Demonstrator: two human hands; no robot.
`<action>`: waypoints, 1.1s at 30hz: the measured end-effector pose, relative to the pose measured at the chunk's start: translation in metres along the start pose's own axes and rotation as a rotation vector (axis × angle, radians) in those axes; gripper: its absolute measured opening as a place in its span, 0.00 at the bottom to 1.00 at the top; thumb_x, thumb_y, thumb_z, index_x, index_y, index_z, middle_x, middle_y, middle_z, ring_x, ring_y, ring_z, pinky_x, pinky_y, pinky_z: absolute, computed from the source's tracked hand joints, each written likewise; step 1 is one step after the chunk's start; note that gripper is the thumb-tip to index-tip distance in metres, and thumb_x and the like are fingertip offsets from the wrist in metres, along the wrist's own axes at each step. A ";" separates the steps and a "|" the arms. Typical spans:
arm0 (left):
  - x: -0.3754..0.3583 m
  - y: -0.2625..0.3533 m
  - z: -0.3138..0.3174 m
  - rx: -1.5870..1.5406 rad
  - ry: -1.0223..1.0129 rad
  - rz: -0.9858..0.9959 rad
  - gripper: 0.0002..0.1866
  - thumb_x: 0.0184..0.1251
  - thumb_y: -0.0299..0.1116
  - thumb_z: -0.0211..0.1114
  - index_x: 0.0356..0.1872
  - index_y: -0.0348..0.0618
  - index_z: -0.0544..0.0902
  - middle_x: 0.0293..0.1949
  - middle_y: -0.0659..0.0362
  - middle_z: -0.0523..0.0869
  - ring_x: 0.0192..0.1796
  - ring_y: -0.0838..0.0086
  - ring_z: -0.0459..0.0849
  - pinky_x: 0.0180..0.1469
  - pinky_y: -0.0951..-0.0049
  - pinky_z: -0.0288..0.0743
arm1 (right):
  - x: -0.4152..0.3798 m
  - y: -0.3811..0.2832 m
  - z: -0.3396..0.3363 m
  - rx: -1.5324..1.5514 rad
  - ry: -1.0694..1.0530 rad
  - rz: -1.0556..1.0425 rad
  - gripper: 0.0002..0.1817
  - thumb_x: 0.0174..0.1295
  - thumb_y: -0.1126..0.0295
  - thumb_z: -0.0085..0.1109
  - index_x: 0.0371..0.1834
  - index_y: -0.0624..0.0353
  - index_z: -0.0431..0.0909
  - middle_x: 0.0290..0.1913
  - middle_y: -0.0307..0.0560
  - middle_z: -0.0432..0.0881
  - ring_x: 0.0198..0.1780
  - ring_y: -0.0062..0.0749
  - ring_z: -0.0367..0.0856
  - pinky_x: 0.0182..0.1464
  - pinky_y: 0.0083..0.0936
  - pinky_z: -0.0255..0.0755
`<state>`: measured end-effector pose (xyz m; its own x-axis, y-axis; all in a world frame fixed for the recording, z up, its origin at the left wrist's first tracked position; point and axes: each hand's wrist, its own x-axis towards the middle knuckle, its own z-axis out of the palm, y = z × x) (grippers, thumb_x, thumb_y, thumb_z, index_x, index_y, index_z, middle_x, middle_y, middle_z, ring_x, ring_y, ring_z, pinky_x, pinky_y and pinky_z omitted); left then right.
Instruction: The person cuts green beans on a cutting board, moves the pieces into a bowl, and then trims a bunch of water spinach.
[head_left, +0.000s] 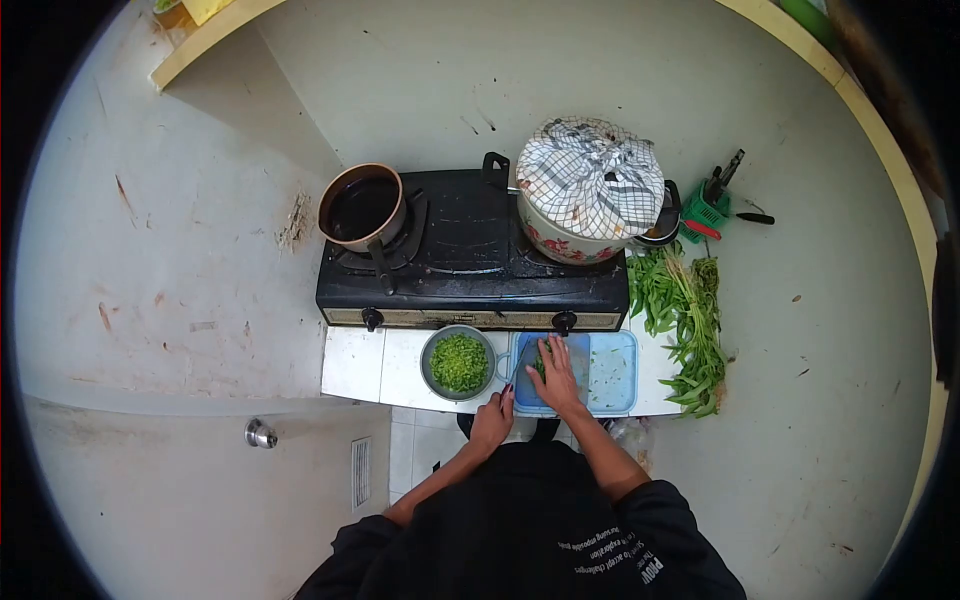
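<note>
My left hand is closed around the dark handle of a knife, its blade reaching over the left side of a blue cutting board. My right hand lies flat over the board, fingers stretched out, on chopped greens that it partly covers. Small green scraps dot the board's right half. Left of the board stands a grey bowl with a handle, filled with finely chopped greens.
Behind the counter sits a black gas stove, carrying a saucepan of dark liquid and a large cloth-covered pot. Leafy stems lie at the right, below a green utensil basket. Walls close in both sides.
</note>
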<state>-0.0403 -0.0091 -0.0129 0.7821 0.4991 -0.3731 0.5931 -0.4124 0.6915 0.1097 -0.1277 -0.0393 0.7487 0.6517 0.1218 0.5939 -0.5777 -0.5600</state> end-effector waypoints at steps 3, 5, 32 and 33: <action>-0.001 -0.005 0.003 -0.014 0.003 -0.003 0.25 0.78 0.51 0.51 0.45 0.34 0.78 0.30 0.29 0.83 0.38 0.32 0.84 0.40 0.38 0.78 | -0.002 -0.001 0.003 0.006 0.017 -0.046 0.29 0.71 0.59 0.57 0.72 0.59 0.68 0.76 0.57 0.62 0.79 0.54 0.55 0.79 0.49 0.47; -0.002 -0.009 0.007 -0.009 0.017 0.010 0.24 0.78 0.50 0.51 0.44 0.34 0.78 0.29 0.30 0.84 0.36 0.32 0.84 0.39 0.39 0.78 | -0.003 0.008 0.008 0.028 0.004 -0.064 0.26 0.70 0.62 0.58 0.70 0.57 0.72 0.76 0.55 0.64 0.78 0.52 0.57 0.79 0.48 0.49; -0.009 0.002 0.007 0.021 -0.095 0.103 0.25 0.77 0.52 0.52 0.41 0.33 0.78 0.30 0.32 0.84 0.37 0.33 0.84 0.41 0.39 0.78 | 0.003 0.031 -0.036 1.690 0.285 0.787 0.21 0.72 0.73 0.58 0.66 0.66 0.73 0.58 0.52 0.82 0.58 0.31 0.81 0.62 0.22 0.74; -0.009 0.001 0.006 0.026 -0.101 0.110 0.25 0.77 0.52 0.52 0.42 0.33 0.78 0.31 0.32 0.84 0.37 0.33 0.84 0.42 0.39 0.78 | 0.007 0.019 -0.039 1.706 0.244 0.764 0.22 0.72 0.73 0.58 0.67 0.66 0.72 0.59 0.52 0.81 0.59 0.31 0.81 0.62 0.23 0.74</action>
<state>-0.0452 -0.0186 -0.0129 0.8571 0.3710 -0.3574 0.5066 -0.4809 0.7156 0.1379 -0.1529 -0.0167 0.7862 0.3614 -0.5012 -0.6178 0.4716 -0.6292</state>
